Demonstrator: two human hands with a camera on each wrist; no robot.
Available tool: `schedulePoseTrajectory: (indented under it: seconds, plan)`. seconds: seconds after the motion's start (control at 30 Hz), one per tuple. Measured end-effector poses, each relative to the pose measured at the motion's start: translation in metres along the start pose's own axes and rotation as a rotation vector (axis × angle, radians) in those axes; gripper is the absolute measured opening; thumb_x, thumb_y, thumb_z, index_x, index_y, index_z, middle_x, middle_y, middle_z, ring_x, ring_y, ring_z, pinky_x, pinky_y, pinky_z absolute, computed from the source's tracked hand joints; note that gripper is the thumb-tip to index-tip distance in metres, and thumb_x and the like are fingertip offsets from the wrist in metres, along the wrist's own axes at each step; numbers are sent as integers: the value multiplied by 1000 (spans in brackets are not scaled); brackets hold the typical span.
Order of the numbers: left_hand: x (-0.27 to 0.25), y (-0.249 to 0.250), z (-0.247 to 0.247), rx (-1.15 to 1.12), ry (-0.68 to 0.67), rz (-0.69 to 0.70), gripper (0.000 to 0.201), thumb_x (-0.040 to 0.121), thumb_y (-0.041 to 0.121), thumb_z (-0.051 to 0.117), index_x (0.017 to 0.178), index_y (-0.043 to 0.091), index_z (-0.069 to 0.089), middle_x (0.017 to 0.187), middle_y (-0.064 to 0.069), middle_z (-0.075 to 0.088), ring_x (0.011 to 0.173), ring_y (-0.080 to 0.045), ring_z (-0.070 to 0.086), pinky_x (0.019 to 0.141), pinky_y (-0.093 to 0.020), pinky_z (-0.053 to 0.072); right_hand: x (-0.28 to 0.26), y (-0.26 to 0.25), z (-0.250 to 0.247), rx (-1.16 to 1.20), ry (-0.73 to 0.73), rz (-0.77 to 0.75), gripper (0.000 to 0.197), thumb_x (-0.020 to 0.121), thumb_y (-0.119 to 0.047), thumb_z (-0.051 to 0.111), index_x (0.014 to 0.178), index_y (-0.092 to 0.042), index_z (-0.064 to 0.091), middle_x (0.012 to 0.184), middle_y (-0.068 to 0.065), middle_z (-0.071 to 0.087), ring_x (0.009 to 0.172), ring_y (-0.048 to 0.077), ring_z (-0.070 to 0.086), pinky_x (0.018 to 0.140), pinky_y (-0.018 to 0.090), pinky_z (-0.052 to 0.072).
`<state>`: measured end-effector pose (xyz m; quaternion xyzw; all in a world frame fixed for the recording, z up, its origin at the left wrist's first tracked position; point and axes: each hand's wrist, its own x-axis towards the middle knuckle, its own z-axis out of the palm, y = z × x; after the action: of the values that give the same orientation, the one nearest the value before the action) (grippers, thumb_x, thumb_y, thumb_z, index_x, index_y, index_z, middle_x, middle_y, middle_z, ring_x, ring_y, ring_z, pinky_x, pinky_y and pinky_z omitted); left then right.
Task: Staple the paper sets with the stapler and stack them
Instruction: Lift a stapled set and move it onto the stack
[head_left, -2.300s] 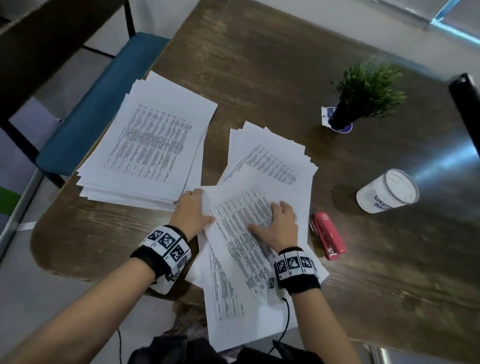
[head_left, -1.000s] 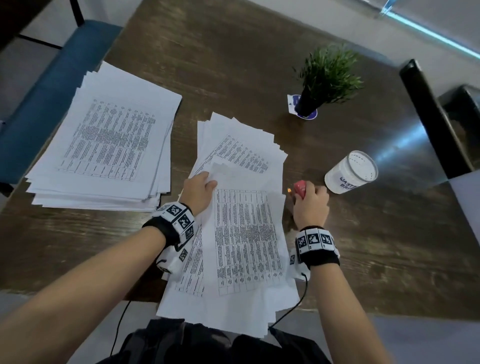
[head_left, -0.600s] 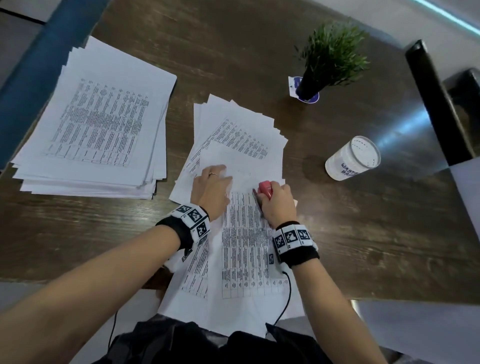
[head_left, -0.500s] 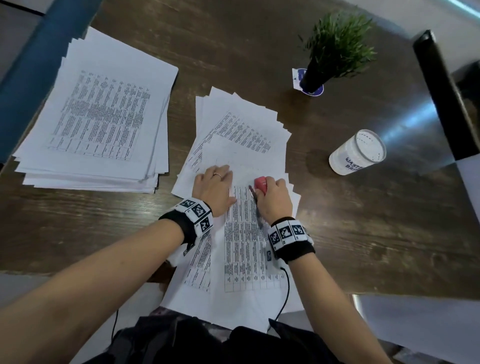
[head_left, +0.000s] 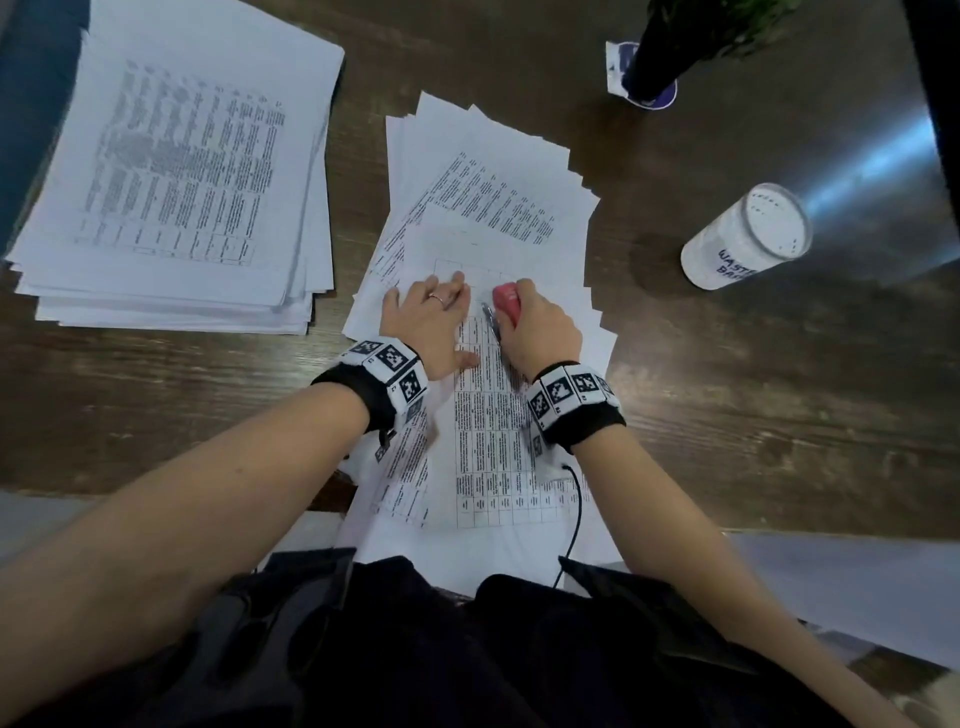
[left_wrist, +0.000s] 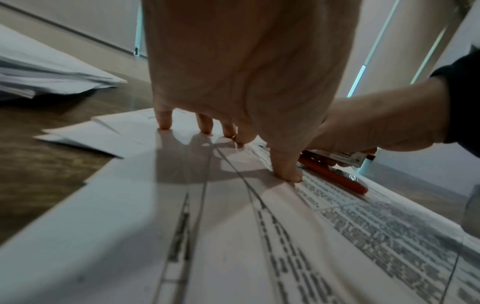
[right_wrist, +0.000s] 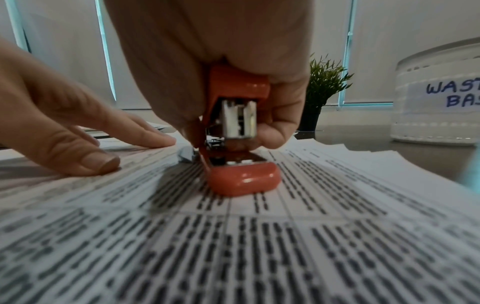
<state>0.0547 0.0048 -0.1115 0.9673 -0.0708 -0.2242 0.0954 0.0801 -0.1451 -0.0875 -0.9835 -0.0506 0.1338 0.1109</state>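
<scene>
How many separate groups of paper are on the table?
3: a thick stack at left, a fanned pile in the centre, and the set under both hands. Sheets beneath may be hidden.

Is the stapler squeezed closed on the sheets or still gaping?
Gaping. In the right wrist view the stapler, gripped by the right hand, shows a gap between its metal head and its base, which rests on the paper set.

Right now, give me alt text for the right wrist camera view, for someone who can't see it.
A right hand grips a red stapler resting on a printed paper set, while the left hand presses its straight fingers flat on the sheets beside it. Behind stand a small potted plant and a white container.
</scene>
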Motion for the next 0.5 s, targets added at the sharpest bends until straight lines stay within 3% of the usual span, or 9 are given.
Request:
schedulePoseTrajectory:
  seconds: [0.13, 0.27, 0.5]
  plan:
    - [0, 1, 1, -41, 28, -9, 97, 84, 71, 49, 156, 23, 6, 163, 4, 3, 148, -25, 9, 116, -56, 14, 3, -3, 3, -23, -10, -65, 31, 98, -36, 48, 122, -15, 47, 113, 7, 65, 96, 32, 63, 66, 31, 34]
    - [-2, 1, 3, -105, 53, -19, 99, 82, 69, 56, 156, 23, 9, 163, 6, 7, 148, -23, 8, 117, -55, 10, 3, -14, 14, -78, -21, 29, 37, 100, -36, 43, 126, -10, 40, 110, 13, 65, 95, 35, 63, 65, 35, 38]
    - [-4, -3, 7, -107, 70, -17, 101, 82, 72, 52, 156, 21, 6, 163, 10, -5, 149, -20, 6, 119, -51, 10, -1, -24, 21, -37, -16, 186, 35, 103, -34, 37, 127, -9, 38, 110, 15, 65, 98, 36, 62, 66, 37, 36]
